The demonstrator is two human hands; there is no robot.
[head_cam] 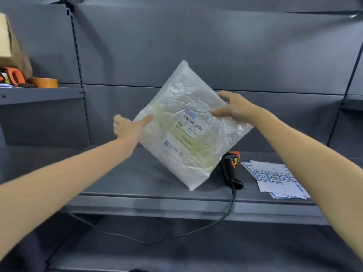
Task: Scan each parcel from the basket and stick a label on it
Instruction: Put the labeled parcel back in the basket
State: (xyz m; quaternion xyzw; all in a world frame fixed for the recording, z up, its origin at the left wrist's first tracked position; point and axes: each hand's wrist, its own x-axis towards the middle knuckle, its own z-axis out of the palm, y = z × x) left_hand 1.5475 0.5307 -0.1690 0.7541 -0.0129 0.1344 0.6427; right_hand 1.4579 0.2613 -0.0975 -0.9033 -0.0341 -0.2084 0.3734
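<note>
Head view: you hold a crinkled, translucent white plastic mailer parcel [188,122] up in the air above the dark grey metal bench [137,179], turned like a diamond with one corner pointing down. Your left hand [127,128] grips its left corner, thumb on the front and the other fingers hidden behind. Your right hand [233,108] pinches the right edge, fingers curled over the plastic.

The white printed shipping slip with a barcode [191,124] faces you, near the middle of the parcel. The black and orange corded handheld scanner [230,169] lies on the bench just below and to the right, partly hidden by the parcel's lower corner. To its right lie white sheets of blue-bordered stickers [275,178].

The basket is not in view.

To do this step well, you would likely lay the parcel flat on the bench, barcode up, and smooth the plastic so wrinkles and glare do not break the bars. Keep one hand pressing the parcel so it cannot slide, and free the right hand for the scanner.
</note>
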